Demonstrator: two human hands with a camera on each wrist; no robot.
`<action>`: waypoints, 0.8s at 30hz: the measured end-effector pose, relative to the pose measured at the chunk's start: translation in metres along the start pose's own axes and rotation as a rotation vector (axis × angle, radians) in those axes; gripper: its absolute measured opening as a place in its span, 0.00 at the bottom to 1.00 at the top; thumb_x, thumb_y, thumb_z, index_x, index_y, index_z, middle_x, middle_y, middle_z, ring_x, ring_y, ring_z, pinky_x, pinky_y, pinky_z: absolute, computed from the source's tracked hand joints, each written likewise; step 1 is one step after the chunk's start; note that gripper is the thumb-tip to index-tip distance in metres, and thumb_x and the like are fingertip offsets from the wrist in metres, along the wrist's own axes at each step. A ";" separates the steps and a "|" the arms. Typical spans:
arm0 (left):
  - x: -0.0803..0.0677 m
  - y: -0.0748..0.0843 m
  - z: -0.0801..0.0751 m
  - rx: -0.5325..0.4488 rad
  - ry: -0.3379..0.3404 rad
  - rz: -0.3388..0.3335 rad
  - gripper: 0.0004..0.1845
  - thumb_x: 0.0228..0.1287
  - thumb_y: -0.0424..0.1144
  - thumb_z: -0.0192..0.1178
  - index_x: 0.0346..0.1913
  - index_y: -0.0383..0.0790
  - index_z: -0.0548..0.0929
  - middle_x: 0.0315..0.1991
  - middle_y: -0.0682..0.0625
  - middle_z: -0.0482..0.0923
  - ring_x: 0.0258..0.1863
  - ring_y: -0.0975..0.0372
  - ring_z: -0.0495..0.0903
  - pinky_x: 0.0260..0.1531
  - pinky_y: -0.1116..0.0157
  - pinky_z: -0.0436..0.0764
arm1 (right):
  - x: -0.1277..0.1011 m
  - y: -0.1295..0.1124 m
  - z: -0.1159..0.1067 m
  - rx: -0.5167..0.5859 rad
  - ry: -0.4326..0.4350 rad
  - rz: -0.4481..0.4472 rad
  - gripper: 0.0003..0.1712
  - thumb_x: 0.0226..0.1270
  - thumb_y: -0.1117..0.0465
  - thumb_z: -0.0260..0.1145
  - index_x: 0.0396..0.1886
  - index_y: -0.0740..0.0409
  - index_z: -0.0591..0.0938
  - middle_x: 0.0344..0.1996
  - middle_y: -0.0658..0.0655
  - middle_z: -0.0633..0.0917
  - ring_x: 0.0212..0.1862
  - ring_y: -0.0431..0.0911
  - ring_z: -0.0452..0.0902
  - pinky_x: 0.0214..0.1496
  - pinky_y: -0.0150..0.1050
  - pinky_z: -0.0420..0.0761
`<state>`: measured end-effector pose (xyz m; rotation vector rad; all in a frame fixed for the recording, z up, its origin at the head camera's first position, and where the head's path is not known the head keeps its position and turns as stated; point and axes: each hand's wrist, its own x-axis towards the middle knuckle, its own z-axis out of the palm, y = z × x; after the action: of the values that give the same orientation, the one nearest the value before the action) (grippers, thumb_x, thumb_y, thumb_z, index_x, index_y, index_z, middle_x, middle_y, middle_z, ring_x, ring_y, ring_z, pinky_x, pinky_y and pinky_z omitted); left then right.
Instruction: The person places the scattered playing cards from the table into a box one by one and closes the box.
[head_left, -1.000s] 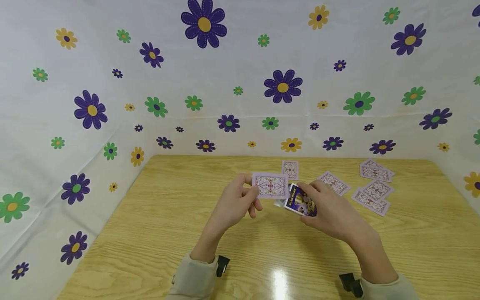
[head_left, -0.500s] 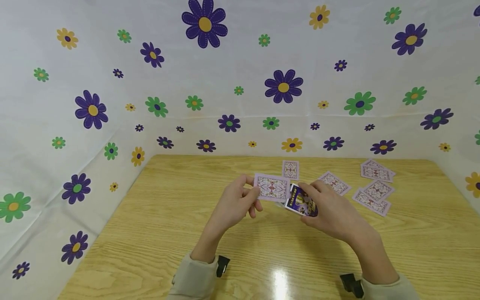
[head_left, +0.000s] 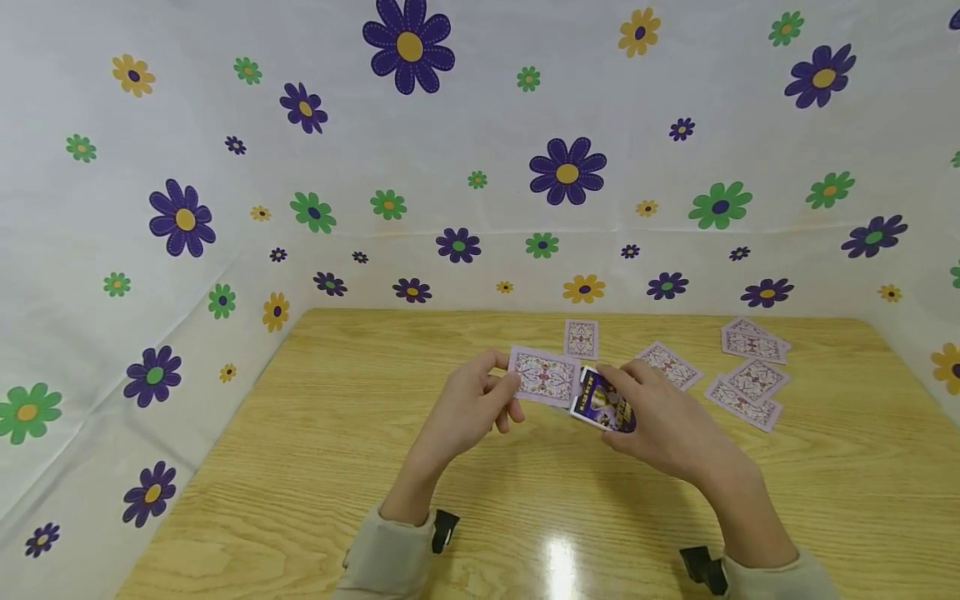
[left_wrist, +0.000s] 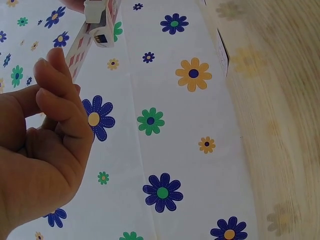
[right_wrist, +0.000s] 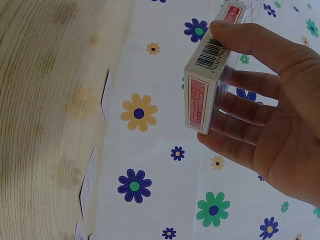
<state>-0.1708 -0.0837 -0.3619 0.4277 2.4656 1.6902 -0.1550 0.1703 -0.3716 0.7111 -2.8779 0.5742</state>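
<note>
From the head camera, the left hand (head_left: 468,408) pinched a single face-down card (head_left: 543,376) by its near-left edge between thumb and curled fingers, holding it above the wooden table (head_left: 315,433). The right hand (head_left: 663,425) wrapped its fingers round a purple card box (head_left: 602,402), whose end sat just beside the card's right edge. Other cards (head_left: 742,375) lay face down across the far right of the table, well apart from both hands.

In the left wrist view, the fingers (left_wrist: 60,100) were curled together around the card (left_wrist: 80,50), seen edge-on, with the box (left_wrist: 102,20) just beyond it.

The right wrist view showed the box (right_wrist: 207,75) gripped firmly, thumb on the barcoded side and four fingers (right_wrist: 240,107) on the opposite face.

To do this well, I judged the card should be kept flat and lined up squarely with the box's end, the box held steady, and the pinch light enough not to bend the card.
</note>
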 end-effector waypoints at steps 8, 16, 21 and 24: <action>-0.001 0.002 0.001 -0.008 -0.021 0.007 0.11 0.76 0.35 0.50 0.54 0.37 0.77 0.23 0.35 0.80 0.16 0.60 0.73 0.18 0.70 0.72 | 0.000 0.000 0.000 0.005 -0.016 0.019 0.44 0.52 0.55 0.79 0.68 0.63 0.72 0.50 0.61 0.78 0.43 0.48 0.75 0.42 0.42 0.80; -0.001 0.001 0.002 0.009 -0.025 0.017 0.12 0.77 0.35 0.50 0.57 0.38 0.78 0.19 0.45 0.77 0.16 0.56 0.72 0.16 0.71 0.68 | 0.000 0.001 0.001 -0.003 -0.010 0.008 0.44 0.52 0.55 0.79 0.68 0.63 0.73 0.50 0.61 0.79 0.45 0.49 0.76 0.44 0.45 0.81; -0.001 0.001 0.002 0.026 -0.035 0.034 0.13 0.78 0.36 0.50 0.58 0.40 0.78 0.20 0.45 0.77 0.16 0.60 0.70 0.15 0.72 0.66 | 0.000 -0.001 0.002 -0.009 -0.012 0.007 0.44 0.52 0.55 0.79 0.68 0.63 0.73 0.51 0.61 0.78 0.45 0.49 0.76 0.46 0.46 0.81; -0.001 0.000 0.003 0.032 -0.043 0.039 0.12 0.78 0.36 0.50 0.56 0.40 0.79 0.21 0.43 0.77 0.16 0.60 0.70 0.15 0.72 0.65 | 0.000 -0.002 0.002 -0.009 -0.010 0.005 0.43 0.52 0.55 0.79 0.67 0.63 0.73 0.50 0.60 0.79 0.44 0.49 0.75 0.45 0.45 0.81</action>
<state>-0.1691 -0.0807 -0.3628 0.5131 2.4724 1.6408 -0.1541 0.1679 -0.3728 0.7075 -2.8900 0.5600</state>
